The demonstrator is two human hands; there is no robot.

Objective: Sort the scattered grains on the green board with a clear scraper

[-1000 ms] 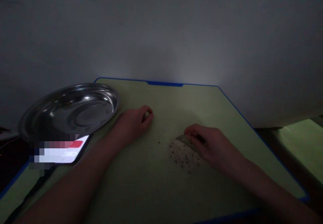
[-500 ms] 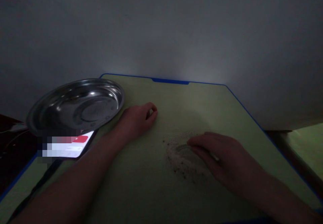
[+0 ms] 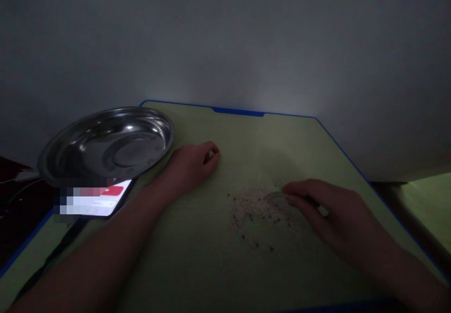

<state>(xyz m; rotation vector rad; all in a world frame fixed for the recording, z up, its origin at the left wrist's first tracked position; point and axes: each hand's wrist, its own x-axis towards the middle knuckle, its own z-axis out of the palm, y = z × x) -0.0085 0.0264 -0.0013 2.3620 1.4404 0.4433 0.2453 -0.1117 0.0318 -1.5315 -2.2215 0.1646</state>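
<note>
My right hand (image 3: 327, 209) pinches a small, thin, curved grey piece (image 3: 275, 195), its kind unclear in the dim light. The piece's free end reaches over scattered pale grains (image 3: 248, 198) mixed with several dark bits (image 3: 271, 248). These grains lie in a loose ring on the pale green tabletop (image 3: 197, 252). Resting on the table to the left of the grains is my left hand (image 3: 193, 165). Its fingers curl so thumb and forefinger meet, with nothing visible between them.
A wide shiny metal basin (image 3: 105, 151) stands at the left, close to my left hand. Partly under its rim lies a lit phone (image 3: 102, 205), and a dark strap (image 3: 59, 252) runs nearby. The table's blue edge (image 3: 237, 112) meets a grey wall (image 3: 225, 45).
My right hand has moved to the right with the thin curved piece. The grains have shifted into a different ring shape with a bare patch in it. My left hand has stayed put.
</note>
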